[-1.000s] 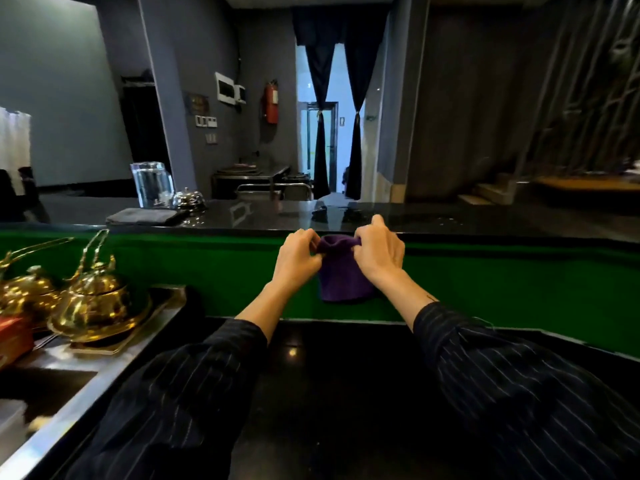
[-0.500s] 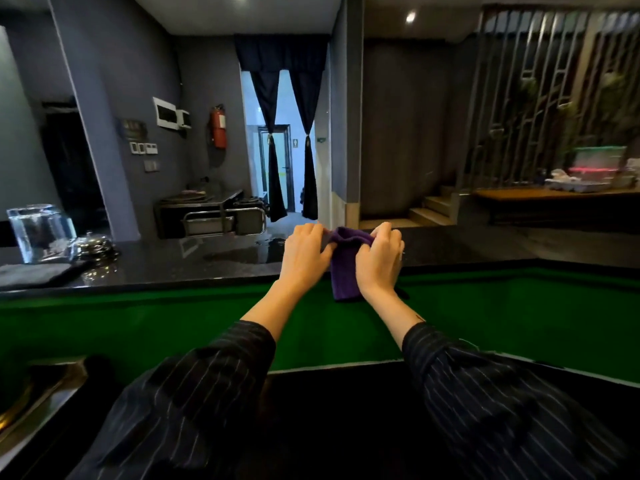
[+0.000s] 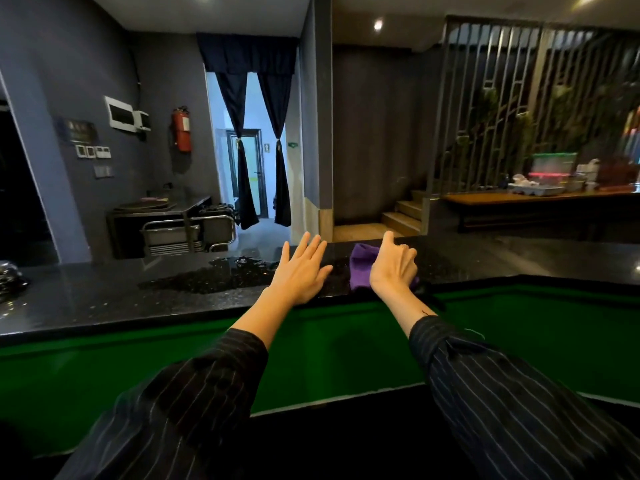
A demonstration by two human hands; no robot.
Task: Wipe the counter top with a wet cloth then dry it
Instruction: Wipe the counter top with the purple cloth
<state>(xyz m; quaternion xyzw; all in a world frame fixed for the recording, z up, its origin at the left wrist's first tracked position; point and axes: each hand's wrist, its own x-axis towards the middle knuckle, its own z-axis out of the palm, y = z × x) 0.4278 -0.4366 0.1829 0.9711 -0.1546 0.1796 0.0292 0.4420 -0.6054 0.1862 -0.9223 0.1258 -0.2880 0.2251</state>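
A purple cloth (image 3: 360, 268) lies bunched on the black speckled counter top (image 3: 138, 292), close to its near edge. My right hand (image 3: 393, 268) rests on the cloth and grips it, thumb raised, hiding its right part. My left hand (image 3: 303, 268) is flat and open with fingers spread, over the counter edge just left of the cloth, holding nothing. A dark wet patch (image 3: 214, 278) glistens on the counter left of my left hand.
A green panel (image 3: 519, 327) drops below the counter's near edge. A shiny metal object (image 3: 8, 278) sits on the counter at far left. Beyond the counter are a steel cart (image 3: 187, 233), a curtained doorway and steps.
Both hands held the cloth up at the counter edge; now the left hand has let go and spread open, and the right hand has set the cloth on the counter. My view has lifted and turned right.
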